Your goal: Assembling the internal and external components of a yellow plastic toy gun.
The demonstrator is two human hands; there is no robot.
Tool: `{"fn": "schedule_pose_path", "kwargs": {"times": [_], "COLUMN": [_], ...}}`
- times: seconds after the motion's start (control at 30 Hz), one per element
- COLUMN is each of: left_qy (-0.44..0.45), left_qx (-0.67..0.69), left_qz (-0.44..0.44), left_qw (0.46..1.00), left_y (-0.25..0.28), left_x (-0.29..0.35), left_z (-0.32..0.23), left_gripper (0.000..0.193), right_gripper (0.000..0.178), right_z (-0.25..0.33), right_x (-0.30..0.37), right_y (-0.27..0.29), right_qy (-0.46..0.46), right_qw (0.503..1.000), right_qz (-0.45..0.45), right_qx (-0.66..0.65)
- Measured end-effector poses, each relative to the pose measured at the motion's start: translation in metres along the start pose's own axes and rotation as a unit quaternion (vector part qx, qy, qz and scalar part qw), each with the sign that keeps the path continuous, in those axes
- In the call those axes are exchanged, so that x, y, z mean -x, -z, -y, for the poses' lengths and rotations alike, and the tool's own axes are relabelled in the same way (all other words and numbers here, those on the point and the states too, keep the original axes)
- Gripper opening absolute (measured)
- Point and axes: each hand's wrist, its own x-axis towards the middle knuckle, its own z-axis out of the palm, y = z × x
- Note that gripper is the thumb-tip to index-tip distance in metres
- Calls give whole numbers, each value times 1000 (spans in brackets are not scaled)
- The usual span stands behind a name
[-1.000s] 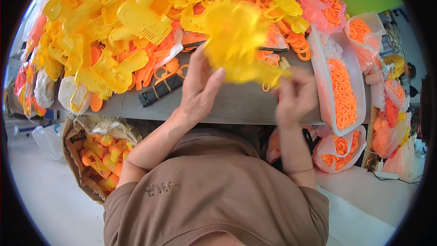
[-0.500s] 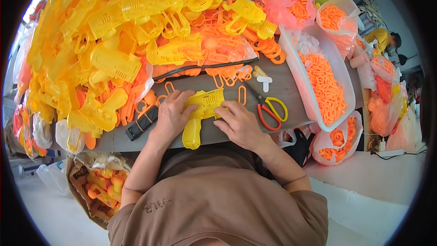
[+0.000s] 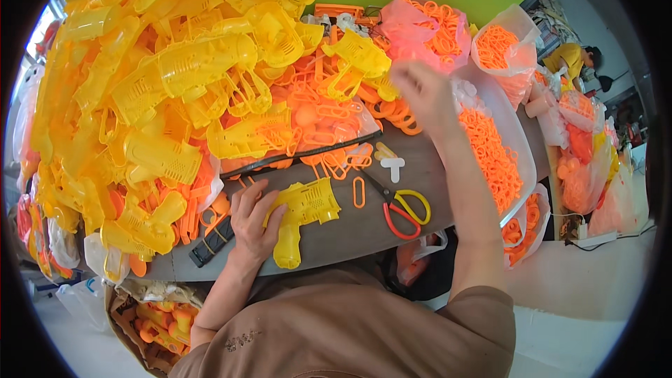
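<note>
My left hand (image 3: 254,218) grips the left end of a yellow plastic toy-gun shell half (image 3: 308,203), with the thumb pressed on it. The shell lies at the table's near side, its handle pointing toward me. My right hand (image 3: 425,94) is stretched far forward, above the orange rings (image 3: 400,120) and beside a yellow shell part (image 3: 358,56). Motion blurs its fingers, so whether it holds anything is unclear. Red-and-yellow-handled scissors (image 3: 399,211) rest right of the gripped shell. Between them lies an orange oval link (image 3: 358,192), with a white T-shaped piece (image 3: 393,166) farther back.
A tall heap of yellow shells (image 3: 161,77) fills the left and back. A white bin (image 3: 521,157) of orange links stands right, near a pink bag (image 3: 399,24) of rings. A black strip (image 3: 210,243) lies by my left wrist. Another person (image 3: 570,61) is at far right.
My right hand has left the yellow shell and swung forward and right toward the back of the table. My left hand still grips the shell. The whole view has shifted slightly.
</note>
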Motion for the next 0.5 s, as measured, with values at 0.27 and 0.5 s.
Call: {"fn": "schedule_pose_path", "kwargs": {"times": [0.27,0.5], "left_qy": [-4,3], "left_qx": [34,31], "left_qz": [-12,6], "left_qw": [999,999], "left_y": [-1,-1], "left_x": [-3,-3], "left_z": [4,9], "left_gripper": [20,22], "right_gripper": [28,40], "right_z": [-91,-77], "right_x": [-170,-195], "right_y": [-38,-90], "right_qy": [-14,-130], "right_qw": [956,894], "right_qz": [143,265], "right_qx": [257,338]}}
